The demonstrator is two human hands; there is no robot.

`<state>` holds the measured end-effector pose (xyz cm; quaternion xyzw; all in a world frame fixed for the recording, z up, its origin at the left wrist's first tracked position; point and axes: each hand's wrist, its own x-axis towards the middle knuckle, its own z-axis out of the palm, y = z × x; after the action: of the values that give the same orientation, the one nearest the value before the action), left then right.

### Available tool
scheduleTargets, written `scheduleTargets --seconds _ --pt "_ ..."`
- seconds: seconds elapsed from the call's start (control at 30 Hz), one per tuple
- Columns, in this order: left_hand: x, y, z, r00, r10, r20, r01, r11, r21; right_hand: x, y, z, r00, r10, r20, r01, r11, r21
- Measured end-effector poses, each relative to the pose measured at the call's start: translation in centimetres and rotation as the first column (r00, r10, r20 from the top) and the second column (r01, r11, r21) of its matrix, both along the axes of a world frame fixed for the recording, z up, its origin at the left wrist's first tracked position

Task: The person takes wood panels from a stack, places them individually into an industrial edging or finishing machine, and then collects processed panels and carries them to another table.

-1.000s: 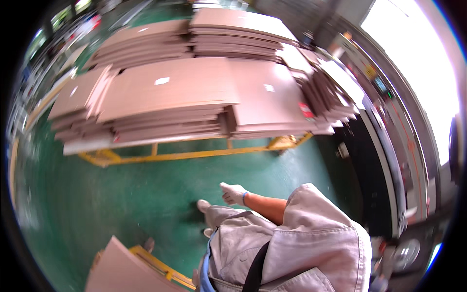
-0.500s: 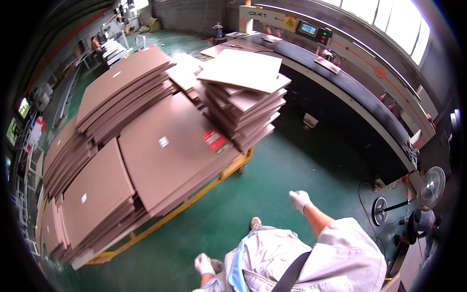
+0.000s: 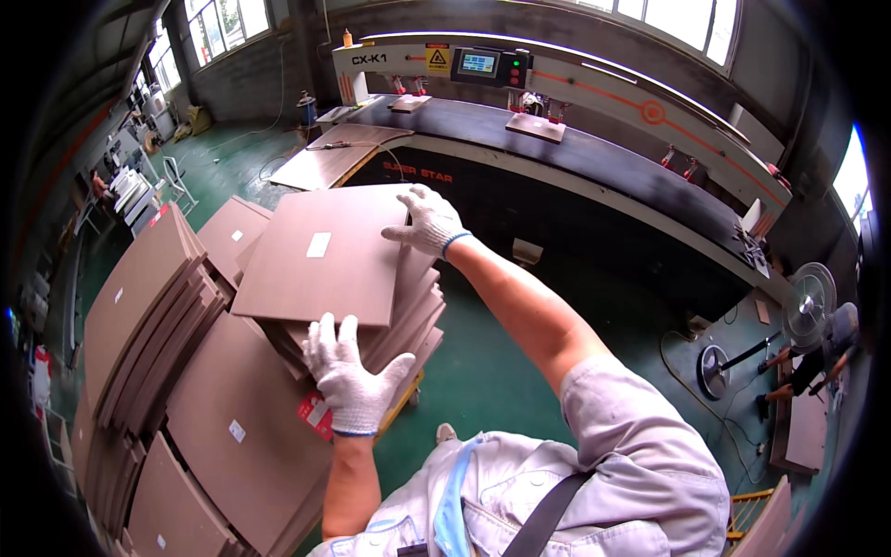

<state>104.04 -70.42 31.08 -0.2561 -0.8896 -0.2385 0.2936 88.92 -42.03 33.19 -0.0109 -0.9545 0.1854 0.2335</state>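
A square brown panel (image 3: 325, 255) with a white label lies on top of a stack of similar panels (image 3: 418, 320). My left hand (image 3: 357, 385), in a white knit glove, is at its near edge, with fingers spread and fingertips overlapping the edge. At the panel's right side, my gloved right hand (image 3: 432, 221) has its fingers apart, the tips over the far right corner and edge. Neither hand is visibly wrapped round the panel. Beside the stack lies a larger brown panel (image 3: 232, 418) with a small label, and a red tag (image 3: 316, 408) shows by my left wrist.
More panel stacks (image 3: 139, 297) stand to the left, on a cart with a yellow frame (image 3: 404, 397). A long machine with a black bed (image 3: 464, 121) and a control screen (image 3: 479, 63) runs along the back. At the right are a standing fan (image 3: 809, 304) and another person (image 3: 789, 371).
Both hands have risen from beside my body to the top panel. My view has turned, bringing the stack nearer and the machine further left.
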Motion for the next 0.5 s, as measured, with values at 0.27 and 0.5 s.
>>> scheduleTargets --seconds 0.27,0.5 --pt "-4.3 1.8 0.1 0.981 0.116 0.153 -0.101 0.990 -0.099 -5.7 3.6 1.7 0.927 0.309 0.213 -0.309 0.950 -0.033" --pt "-4.1 1.1 -1.2 0.869 0.440 0.225 -0.452 0.892 0.002 -10.9 7.4 0.7 0.806 0.558 0.196 -0.536 0.829 -0.158"
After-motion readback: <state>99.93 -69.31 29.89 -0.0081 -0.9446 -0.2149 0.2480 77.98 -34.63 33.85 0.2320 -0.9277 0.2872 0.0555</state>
